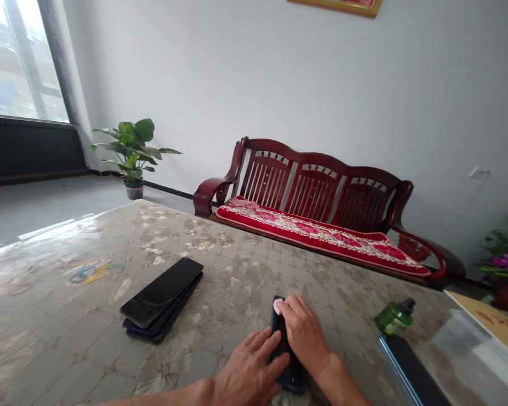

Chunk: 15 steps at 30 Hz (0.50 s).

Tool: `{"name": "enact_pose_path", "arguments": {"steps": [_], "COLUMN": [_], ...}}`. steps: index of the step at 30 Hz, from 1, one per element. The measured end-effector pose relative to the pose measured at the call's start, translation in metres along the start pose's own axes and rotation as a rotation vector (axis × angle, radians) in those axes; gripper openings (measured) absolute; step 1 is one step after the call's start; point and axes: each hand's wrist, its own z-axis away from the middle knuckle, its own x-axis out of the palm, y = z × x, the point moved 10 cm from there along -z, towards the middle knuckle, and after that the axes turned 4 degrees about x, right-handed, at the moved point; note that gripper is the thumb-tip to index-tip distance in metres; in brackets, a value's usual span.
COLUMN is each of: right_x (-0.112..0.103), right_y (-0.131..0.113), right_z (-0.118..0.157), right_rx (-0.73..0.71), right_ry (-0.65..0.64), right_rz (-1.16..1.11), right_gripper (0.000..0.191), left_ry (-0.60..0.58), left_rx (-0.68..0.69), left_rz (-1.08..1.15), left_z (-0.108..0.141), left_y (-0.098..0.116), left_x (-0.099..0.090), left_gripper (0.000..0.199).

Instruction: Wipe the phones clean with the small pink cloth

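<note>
A dark phone (285, 341) lies lengthwise on the table in front of me. My left hand (252, 366) rests over its lower left side, fingers stretched out and thumb lying across it. At its far end my right hand (302, 332) is closed, pressing a small pinkish-white piece (278, 306), perhaps cloth or tissue, onto the surface. Most of that piece is hidden under the fingers. To the left, a black phone (163, 290) lies on top of at least one other dark blue phone (152, 334), slightly askew.
A green bottle with a black cap (394, 317) lies at the right beside another dark phone (415, 372). A clear plastic box (476, 338) stands at the right edge. Coloured rubber bands (91, 272) lie at the far left. Behind the patterned table (220, 270) stands a wooden bench (309, 186).
</note>
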Motion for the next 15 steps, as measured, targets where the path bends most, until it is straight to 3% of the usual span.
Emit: {"name": "enact_pose_path", "arguments": {"steps": [5,11,15], "right_x": [0.001,-0.002,-0.006], "right_y": [0.012,-0.003,0.015], "right_z": [-0.016,0.001,-0.001], "right_rx": [0.088,-0.014,0.042], "right_ry": [0.006,-0.064,-0.002], "right_rz": [0.058,-0.018,-0.009], "right_gripper": [0.025,0.028,0.028], "left_ry": [0.007,0.004,0.011], "left_rx": [-0.006,0.002,-0.003], "left_rz": [-0.019,-0.021,-0.033], "left_z": [0.000,-0.002,-0.001], "left_y": [-0.001,0.001,0.000], "left_x": [0.001,-0.002,-0.002], "left_gripper": [0.049,0.044,0.048]}}
